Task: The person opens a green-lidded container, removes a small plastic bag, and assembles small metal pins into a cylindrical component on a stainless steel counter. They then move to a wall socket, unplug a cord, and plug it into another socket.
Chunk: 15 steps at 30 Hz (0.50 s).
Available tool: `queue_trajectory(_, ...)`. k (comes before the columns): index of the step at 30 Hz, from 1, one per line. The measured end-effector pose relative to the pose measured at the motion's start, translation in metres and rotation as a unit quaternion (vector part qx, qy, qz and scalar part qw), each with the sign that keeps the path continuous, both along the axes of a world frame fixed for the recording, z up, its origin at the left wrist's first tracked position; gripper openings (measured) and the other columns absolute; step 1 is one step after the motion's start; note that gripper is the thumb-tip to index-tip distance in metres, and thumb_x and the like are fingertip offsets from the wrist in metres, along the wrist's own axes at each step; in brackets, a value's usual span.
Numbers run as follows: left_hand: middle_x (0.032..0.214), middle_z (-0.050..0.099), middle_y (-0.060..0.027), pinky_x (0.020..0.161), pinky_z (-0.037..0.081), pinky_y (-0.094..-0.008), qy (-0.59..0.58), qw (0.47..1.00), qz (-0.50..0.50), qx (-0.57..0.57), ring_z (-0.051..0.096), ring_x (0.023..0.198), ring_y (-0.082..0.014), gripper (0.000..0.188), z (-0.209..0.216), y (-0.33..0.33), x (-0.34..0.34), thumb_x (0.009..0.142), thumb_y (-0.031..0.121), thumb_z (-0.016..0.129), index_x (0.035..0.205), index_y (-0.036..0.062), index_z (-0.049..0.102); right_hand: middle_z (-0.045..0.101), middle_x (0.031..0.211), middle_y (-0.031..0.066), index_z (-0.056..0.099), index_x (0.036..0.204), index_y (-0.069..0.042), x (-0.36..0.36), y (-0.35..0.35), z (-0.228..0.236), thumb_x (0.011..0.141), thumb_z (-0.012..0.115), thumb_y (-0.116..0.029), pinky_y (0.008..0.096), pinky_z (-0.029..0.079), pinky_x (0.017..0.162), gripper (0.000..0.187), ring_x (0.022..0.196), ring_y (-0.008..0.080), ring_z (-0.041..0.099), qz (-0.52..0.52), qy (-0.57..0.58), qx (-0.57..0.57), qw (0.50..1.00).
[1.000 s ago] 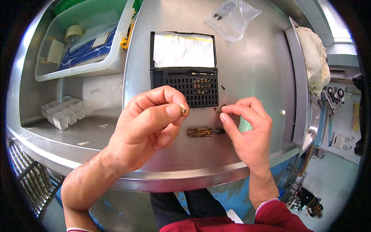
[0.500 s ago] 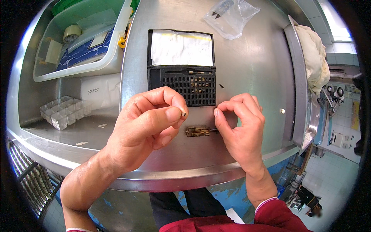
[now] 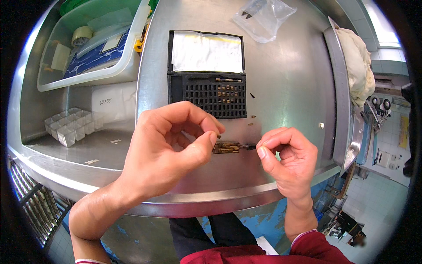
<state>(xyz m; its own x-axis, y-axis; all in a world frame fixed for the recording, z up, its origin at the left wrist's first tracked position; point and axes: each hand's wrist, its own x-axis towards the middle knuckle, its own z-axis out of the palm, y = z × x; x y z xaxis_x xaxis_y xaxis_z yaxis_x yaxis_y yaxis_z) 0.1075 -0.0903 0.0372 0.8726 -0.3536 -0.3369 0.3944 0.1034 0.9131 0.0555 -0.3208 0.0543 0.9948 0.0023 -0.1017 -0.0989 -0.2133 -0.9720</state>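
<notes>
My left hand (image 3: 169, 147) hovers over the steel table (image 3: 285, 88), its thumb and forefinger pinched on one end of a small brass part (image 3: 226, 147). My right hand (image 3: 288, 158) pinches the thin dark end of the same part between thumb and forefinger. Just beyond the hands lies an open black case (image 3: 206, 72) with a grid tray holding several small brass pieces and a pale sheet in its lid. A few tiny loose pieces (image 3: 252, 118) lie on the table right of the case.
A clear plastic bag (image 3: 263, 15) lies at the far side of the table. A white tub (image 3: 90, 44) with tape and packets sits left, with a clear divided box (image 3: 70, 127) below it. A cream cloth (image 3: 357, 66) hangs at the right edge.
Both hands have dropped and closed in on the brass part, which lay free on the table before. Left and right fingertips now grip its two ends.
</notes>
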Motion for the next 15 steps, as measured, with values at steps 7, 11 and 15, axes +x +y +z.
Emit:
queue_trajectory(7,0.108,0.072,-0.0166,0.069,0.054,-0.023,-0.046,0.985,-0.064,0.156,0.065,0.076,-0.0073,0.005,0.01,-0.001,-0.007,0.084,0.0,0.06,0.088,-0.0039,0.061,0.07,0.093,0.0095,0.073,0.104,0.002,-0.004,-0.001,0.001,0.089,0.071,0.005,0.026,0.052,0.075,0.015,0.083,0.0151,0.066,0.016,-0.049,-0.104,0.993)
queue_trajectory(11,0.111,0.071,-0.0182,0.074,0.057,-0.0256,-0.01,0.989,-0.062,0.132,0.068,0.082,-0.0099,0.007,0.009,-0.004,-0.009,0.083,-0.002,0.058,0.089,-0.0043,0.059,0.072,0.095,0.0109,0.073,0.098,0.001,-0.009,0.002,-0.003,0.089,0.071,0.004,0.0276,0.054,0.076,0.01,0.083,0.0166,0.068,-0.003,-0.039,-0.107,0.994)
queue_trajectory(15,0.109,0.071,-0.018,0.079,0.058,-0.0271,0.004,0.991,-0.062,0.116,0.07,0.085,-0.0119,0.007,0.007,-0.005,-0.01,0.084,-0.003,0.056,0.09,-0.0045,0.058,0.073,0.096,0.0118,0.073,0.098,0.001,-0.013,0.008,-0.007,0.088,0.072,0.004,0.0283,0.055,0.075,0.01,0.082,0.0166,0.069,-0.023,-0.044,-0.117,0.992)
